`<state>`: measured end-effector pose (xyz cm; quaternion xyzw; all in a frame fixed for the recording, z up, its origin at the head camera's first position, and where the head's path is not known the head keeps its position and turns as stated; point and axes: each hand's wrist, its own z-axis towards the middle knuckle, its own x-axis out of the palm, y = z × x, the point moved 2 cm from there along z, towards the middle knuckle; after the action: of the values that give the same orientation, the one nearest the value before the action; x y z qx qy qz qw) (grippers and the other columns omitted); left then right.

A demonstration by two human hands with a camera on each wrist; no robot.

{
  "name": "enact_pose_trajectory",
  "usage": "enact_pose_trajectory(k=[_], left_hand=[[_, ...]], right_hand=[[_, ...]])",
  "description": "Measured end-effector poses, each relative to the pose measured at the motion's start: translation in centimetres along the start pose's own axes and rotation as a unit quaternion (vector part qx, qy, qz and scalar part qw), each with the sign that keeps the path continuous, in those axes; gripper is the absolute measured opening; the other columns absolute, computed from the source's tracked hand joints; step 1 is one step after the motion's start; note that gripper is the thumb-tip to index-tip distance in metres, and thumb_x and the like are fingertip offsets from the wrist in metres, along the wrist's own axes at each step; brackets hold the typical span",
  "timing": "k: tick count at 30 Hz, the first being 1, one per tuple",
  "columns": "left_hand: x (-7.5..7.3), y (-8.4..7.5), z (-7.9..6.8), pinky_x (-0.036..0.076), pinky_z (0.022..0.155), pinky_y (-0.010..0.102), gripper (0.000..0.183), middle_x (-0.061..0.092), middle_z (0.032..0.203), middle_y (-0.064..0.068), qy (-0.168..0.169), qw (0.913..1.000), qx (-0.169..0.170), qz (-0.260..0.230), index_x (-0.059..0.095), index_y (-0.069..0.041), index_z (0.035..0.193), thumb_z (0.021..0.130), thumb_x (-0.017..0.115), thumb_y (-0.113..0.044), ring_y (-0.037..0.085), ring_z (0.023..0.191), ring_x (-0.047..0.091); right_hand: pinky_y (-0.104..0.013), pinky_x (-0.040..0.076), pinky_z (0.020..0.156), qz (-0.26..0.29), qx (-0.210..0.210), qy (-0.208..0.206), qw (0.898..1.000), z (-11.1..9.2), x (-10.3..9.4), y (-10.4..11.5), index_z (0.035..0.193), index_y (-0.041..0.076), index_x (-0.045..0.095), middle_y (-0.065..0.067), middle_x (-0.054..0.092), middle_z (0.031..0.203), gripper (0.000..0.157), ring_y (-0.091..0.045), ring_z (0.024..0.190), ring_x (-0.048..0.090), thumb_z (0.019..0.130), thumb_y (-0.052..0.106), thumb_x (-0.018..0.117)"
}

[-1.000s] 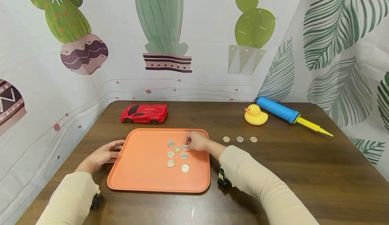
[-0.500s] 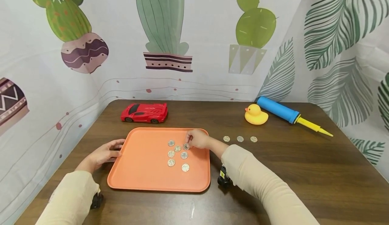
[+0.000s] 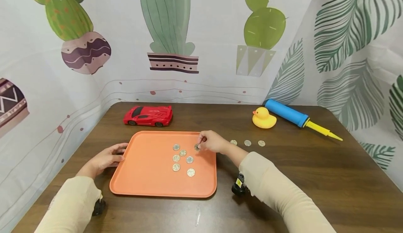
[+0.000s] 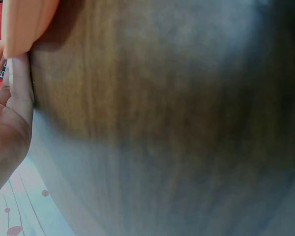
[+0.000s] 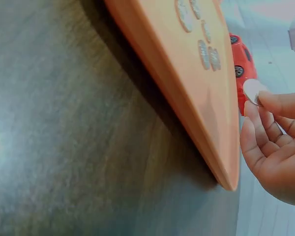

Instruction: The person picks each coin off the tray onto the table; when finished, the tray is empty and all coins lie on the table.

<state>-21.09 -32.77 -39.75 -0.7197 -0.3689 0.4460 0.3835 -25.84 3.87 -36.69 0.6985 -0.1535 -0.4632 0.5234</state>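
Observation:
My right hand is over the far right part of the orange tray. It pinches a coin between thumb and fingertips, lifted off the tray in the right wrist view. Several other silvery coins lie flat on the tray, right of its middle. At the tray's left rim is my left hand, holding the edge. In the left wrist view its fingers reach the tray's rim from outside. Three more coins lie in a row on the table, right of the tray.
A red toy car stands behind the tray. Toward the back right are a yellow rubber duck and a blue and yellow hand pump. The brown wooden table ends at a printed cloth backdrop.
My right hand has lifted a coin from the tray and moved slightly right and away with it. The left hand stays at the tray's left edge.

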Motion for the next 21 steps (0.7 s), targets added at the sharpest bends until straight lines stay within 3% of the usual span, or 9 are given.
enact_pose_trajectory(k=[12, 21], left_hand=[[0.0, 0.0, 0.0, 0.043, 0.080, 0.040, 0.061, 0.028, 0.122, 0.031, 0.000, 1.0000, -0.003, -0.001, 0.015, 0.009, 0.132, 0.083, 0.050, -0.001, 0.024, 0.095, 0.051], [0.0, 0.1, 0.1, 0.043, 0.079, 0.040, 0.061, 0.028, 0.121, 0.031, 0.006, 1.0000, 0.003, -0.002, 0.015, 0.009, 0.132, 0.084, 0.050, -0.002, 0.024, 0.095, 0.051]], right_hand=[[-0.040, 0.046, 0.067, 0.045, 0.004, 0.000, 0.999, -1.4, -1.9, -1.3, 0.079, -0.001, 0.051, -0.008, 0.051, 0.074, 0.007, -0.016, 0.067, 0.051, 0.078, -0.004, 0.057], [-0.035, 0.046, 0.068, 0.071, 0.022, -0.008, 0.997, -3.1, -4.0, -2.2, 0.082, -0.003, 0.050, -0.008, 0.052, 0.075, 0.008, -0.017, 0.069, 0.051, 0.078, -0.003, 0.058]])
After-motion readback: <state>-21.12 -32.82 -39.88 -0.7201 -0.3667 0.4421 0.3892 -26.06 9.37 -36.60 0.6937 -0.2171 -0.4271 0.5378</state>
